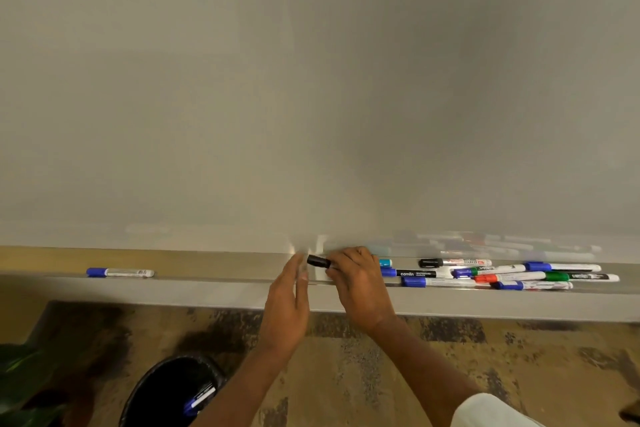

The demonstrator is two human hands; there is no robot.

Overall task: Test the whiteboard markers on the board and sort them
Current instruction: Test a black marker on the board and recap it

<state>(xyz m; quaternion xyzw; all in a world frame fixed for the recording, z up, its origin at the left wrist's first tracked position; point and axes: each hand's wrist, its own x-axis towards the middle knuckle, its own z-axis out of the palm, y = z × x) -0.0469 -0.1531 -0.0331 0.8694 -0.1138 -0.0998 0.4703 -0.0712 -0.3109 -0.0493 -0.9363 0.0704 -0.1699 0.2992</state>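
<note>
Right hand (356,284) pinches black marker (319,261) over tray (207,291). Left hand (289,291) has straight fingers, holds nothing, just beside the marker's cap end. Marker pile (502,276) on tray to the right.

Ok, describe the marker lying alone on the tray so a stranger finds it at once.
Look along the metal tray under the whiteboard. Toward its left end a white-barrelled marker with a blue cap lies flat, cap pointing left. It lies alone; the other markers crowd in a pile at the right.
</note>
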